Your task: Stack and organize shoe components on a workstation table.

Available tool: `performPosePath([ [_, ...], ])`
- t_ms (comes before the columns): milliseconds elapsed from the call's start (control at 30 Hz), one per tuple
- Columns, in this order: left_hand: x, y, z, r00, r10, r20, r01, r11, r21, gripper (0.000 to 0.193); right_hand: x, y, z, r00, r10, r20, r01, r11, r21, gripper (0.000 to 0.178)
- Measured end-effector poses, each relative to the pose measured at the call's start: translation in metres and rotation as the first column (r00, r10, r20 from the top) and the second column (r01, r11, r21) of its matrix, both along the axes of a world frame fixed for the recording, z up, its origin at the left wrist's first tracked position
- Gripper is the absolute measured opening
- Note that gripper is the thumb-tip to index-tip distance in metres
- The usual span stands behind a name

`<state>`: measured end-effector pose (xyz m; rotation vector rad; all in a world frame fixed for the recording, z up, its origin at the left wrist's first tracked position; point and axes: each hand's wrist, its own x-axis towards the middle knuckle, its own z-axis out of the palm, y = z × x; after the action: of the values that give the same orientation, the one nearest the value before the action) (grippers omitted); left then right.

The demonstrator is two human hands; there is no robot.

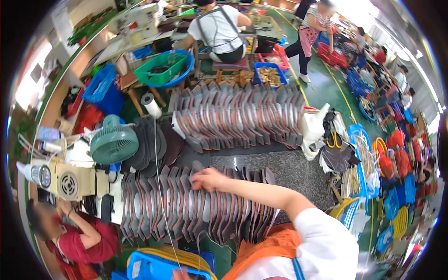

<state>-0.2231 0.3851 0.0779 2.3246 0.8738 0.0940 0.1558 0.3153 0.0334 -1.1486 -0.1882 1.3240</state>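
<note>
My right hand [208, 179] reaches across the near row of curved dark grey panels [154, 205] with reddish-brown edges, which stand packed side by side. Its fingers are curled at the far tips of the panels near the row's middle; whatever is between them is hidden. Only a blurred bit of my left hand [181, 274] shows at the lower edge, beside the lower end of a white thread [161, 200]. That thread runs down across the near row from a white spool [150, 104]. A second row of similar panels [238, 114] stands farther back on the table.
A green fan [113, 140] and a cream machine [74, 181] stand at the left, by a person in red [86, 238]. Scissors [333, 139] lie at the right on dark pieces. A blue basket [154, 267] is below the table's near edge. Another person [219, 30] sits beyond.
</note>
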Motion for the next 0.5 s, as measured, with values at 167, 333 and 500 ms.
performPosePath([
  [167,0.002,0.115,-0.025,0.989,0.149,0.013,-0.150,0.988,0.031,0.034,-0.024,0.113,-0.010,0.957,-0.124,-0.263,0.180,0.963,0.200,0.015],
  [333,-0.036,0.125,0.009,0.820,0.570,-0.047,-0.562,0.818,0.123,0.032,-0.018,0.125,0.030,0.854,-0.400,-0.332,0.462,0.877,0.130,0.016],
  [500,-0.349,-0.049,-0.064,0.606,0.794,0.037,-0.786,0.592,0.175,0.030,-0.068,0.072,0.023,0.902,-0.239,-0.360,0.335,0.912,0.236,0.016],
])
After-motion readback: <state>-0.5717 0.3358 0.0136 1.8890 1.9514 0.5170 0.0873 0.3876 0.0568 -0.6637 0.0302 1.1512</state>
